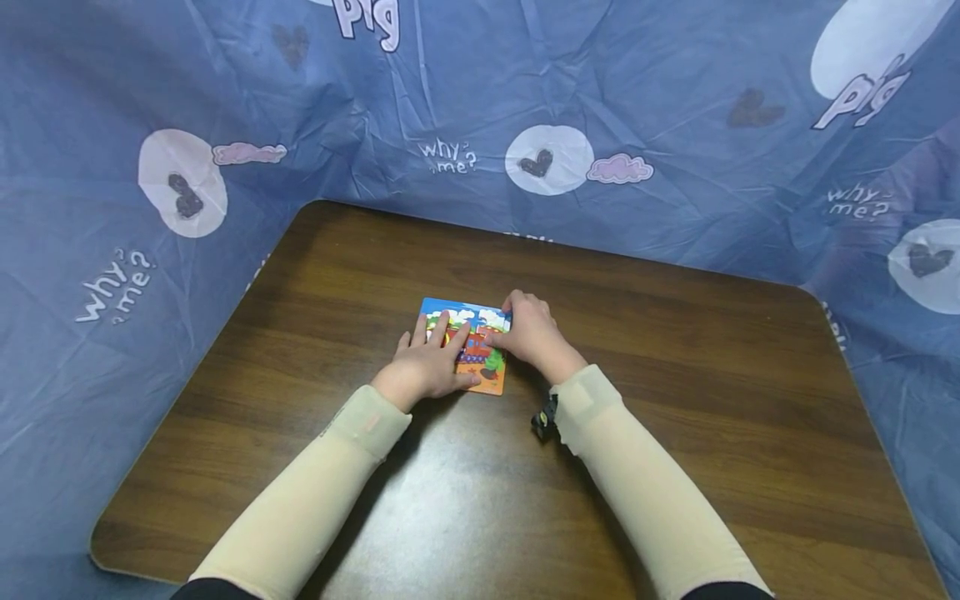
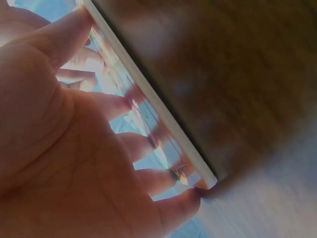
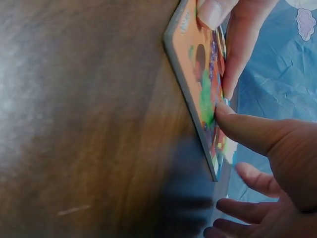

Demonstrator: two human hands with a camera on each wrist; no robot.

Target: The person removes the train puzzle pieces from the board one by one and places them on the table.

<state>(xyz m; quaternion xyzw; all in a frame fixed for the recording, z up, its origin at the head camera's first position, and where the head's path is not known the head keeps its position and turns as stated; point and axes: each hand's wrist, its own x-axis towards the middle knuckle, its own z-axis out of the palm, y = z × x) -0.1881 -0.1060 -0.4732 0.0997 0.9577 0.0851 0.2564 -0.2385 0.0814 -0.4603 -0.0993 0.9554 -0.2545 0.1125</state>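
Observation:
A flat, colourful picture puzzle (image 1: 491, 382) with a red train, clouds and orange ground lies on the table. Spread across its left part is my left hand (image 1: 425, 367), fingers straight and resting on the picture; the thumb lies along the near edge. In the left wrist view the puzzle's pale edge (image 2: 153, 101) runs past those fingertips. At the upper right corner, my right hand (image 1: 536, 333) has its thumb on the picture and its index finger by the far edge. Between them a whitish cloud piece (image 3: 231, 151) stands slightly raised, partly hidden by the fingers.
The brown wooden table (image 1: 712, 375) has rounded corners. Blue printed cloth (image 1: 390, 108) hangs behind it and at both sides. A small black device (image 1: 545, 419) sits at the right wrist, by the pale sleeve.

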